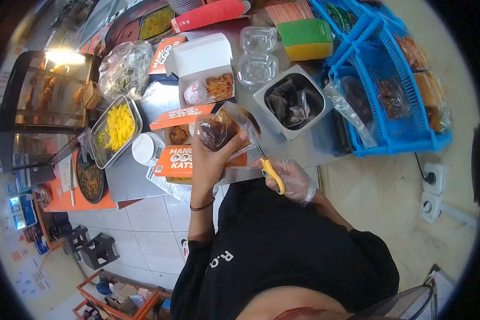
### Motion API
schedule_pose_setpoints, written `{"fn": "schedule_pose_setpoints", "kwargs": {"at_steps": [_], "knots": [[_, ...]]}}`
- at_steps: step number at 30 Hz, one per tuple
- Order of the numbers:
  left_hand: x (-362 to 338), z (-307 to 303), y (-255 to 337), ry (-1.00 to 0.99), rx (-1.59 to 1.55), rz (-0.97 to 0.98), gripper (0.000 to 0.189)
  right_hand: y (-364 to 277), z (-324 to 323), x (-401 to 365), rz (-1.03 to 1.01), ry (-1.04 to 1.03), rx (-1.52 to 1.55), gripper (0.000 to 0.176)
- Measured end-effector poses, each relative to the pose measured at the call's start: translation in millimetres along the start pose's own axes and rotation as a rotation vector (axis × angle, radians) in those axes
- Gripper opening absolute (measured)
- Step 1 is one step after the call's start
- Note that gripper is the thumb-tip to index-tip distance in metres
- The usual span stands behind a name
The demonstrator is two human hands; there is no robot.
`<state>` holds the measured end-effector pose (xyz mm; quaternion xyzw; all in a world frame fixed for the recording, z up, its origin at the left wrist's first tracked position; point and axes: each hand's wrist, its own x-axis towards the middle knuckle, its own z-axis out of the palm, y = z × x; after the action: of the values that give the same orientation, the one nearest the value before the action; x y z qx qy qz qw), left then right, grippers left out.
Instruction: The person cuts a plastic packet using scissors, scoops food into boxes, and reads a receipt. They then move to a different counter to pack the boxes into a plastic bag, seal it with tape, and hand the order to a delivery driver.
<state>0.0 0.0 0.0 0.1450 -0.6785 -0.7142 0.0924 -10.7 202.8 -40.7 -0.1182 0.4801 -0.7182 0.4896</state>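
Gripping a clear bag (212, 132) of dark brown contents, the left hand (218, 154) is closing its fingers and thumb around it, above the orange cartons (177, 161). The right hand (290, 180), wearing a clear plastic glove, is holding the yellow-handled scissors (273, 177) by the handles. The blades are pointing up toward the bag's right side; whether they are touching it, I cannot tell.

Both hands are working over a metal surface (303, 152). Just beyond the bag, an open white box (200, 57) is holding browned fried food (219, 87) and, beside it, a round white wrapped packet (195, 93). Two clear containers (257, 69) are lying right of that box. Nearer the scissors, a metal tin (262, 97) is holding dark packets (289, 106).

At the far right, blue baskets (392, 140) are carrying bagged goods. To the left of the cartons, a round white item (144, 149) is sitting beside a metal tray (135, 129) containing yellow food (120, 127). A lit display cabinet (42, 113) is standing at the far left.
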Motion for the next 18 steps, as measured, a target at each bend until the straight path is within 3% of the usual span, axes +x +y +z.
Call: {"fn": "schedule_pose_setpoints", "kwargs": {"at_steps": [5,8,14,18], "knots": [[-3.1,17.3,15.5,-0.02,0.045,-0.023,0.043,-21.5,-13.7,-6.9,-0.069,-0.038,-0.14,0.047],[-3.1,22.3,15.9,-0.037,-0.028,-0.087,0.044,-15.4,-28.0,-13.2,0.009,-0.07,-0.041,0.044],[-3.9,32.4,12.3,-0.116,-0.035,-0.167,0.047,-16.2,-29.4,-21.3,-0.129,-0.057,-0.018,0.046],[-5.7,35.4,9.4,-0.164,-0.061,-0.199,0.048,-8.6,-33.9,-22.8,-0.116,-0.068,0.025,0.043]]}}
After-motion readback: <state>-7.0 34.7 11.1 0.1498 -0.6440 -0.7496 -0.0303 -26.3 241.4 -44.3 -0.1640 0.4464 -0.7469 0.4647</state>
